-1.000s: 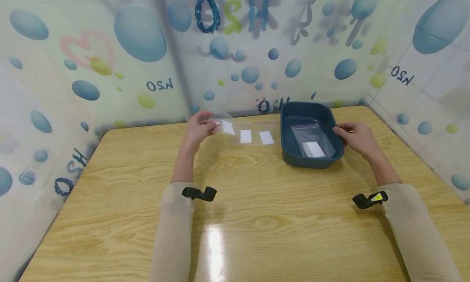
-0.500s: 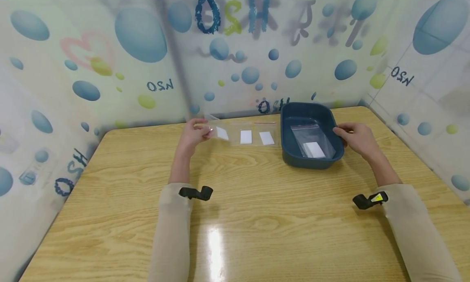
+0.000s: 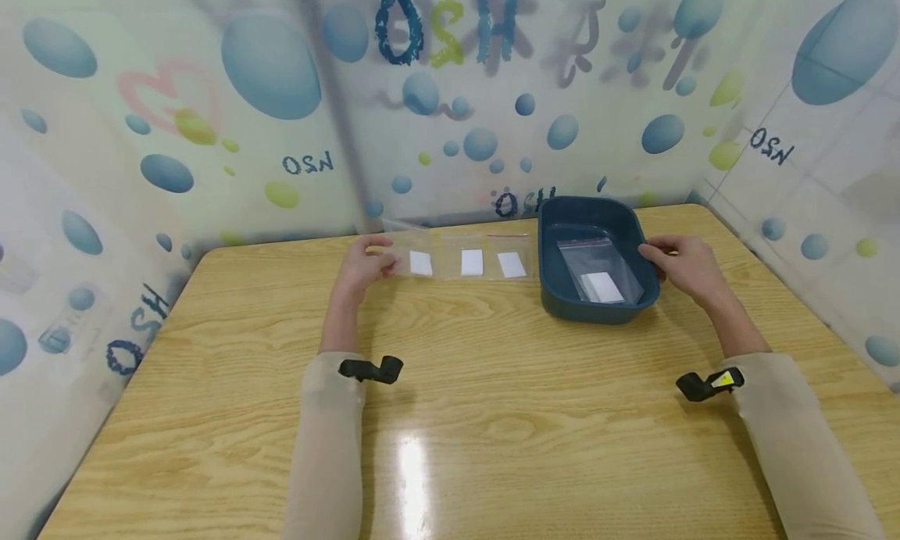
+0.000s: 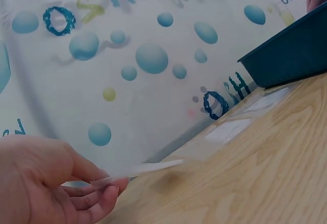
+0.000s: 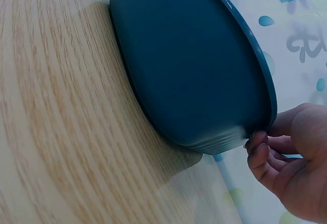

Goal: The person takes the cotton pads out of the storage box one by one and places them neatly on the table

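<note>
My left hand (image 3: 366,263) pinches the left edge of a clear zip bag (image 3: 397,247) with a white card (image 3: 420,263) inside. In the left wrist view the held bag (image 4: 148,168) is tilted close over the table, with a shadow beneath it. To its right lie two more clear bags in a row, one with a white card (image 3: 472,262) and one with another white card (image 3: 511,265). My right hand (image 3: 682,262) grips the right rim of a dark blue plastic bin (image 3: 598,312), thumb on the rim. Inside the bin are clear bags (image 3: 587,252) with white cards (image 3: 601,287).
The wooden table (image 3: 492,399) backs onto a patterned wall covering (image 3: 478,94) with blue bubbles and lettering. The bin stands near the table's back edge, at the right end of the bag row.
My left hand has moved left and down with the bag, bringing it level with the row's left end. The right hand and the bin stay in place.
</note>
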Action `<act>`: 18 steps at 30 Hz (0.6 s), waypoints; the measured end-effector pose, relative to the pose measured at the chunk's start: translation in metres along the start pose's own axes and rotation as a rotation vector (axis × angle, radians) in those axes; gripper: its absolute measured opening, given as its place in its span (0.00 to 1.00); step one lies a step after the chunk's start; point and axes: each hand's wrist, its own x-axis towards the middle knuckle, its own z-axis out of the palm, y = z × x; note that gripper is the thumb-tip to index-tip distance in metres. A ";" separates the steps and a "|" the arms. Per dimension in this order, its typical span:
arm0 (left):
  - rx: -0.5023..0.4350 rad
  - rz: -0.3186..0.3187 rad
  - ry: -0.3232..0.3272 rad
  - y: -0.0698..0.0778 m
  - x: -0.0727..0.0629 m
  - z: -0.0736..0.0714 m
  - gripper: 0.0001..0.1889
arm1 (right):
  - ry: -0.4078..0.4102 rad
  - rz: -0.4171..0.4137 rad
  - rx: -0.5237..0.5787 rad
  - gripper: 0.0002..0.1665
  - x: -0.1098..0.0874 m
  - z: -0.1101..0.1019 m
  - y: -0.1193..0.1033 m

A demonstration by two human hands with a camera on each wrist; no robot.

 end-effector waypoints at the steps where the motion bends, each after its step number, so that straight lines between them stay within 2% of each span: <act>1: 0.006 0.004 -0.002 0.000 0.000 0.000 0.20 | 0.001 0.000 0.000 0.30 0.000 0.000 0.000; 9: 0.065 0.021 0.028 -0.003 -0.001 -0.001 0.20 | -0.001 0.007 0.000 0.31 -0.001 -0.001 0.000; 18: 0.252 -0.005 0.032 -0.003 -0.002 -0.003 0.23 | -0.012 0.006 0.010 0.32 0.002 0.000 0.001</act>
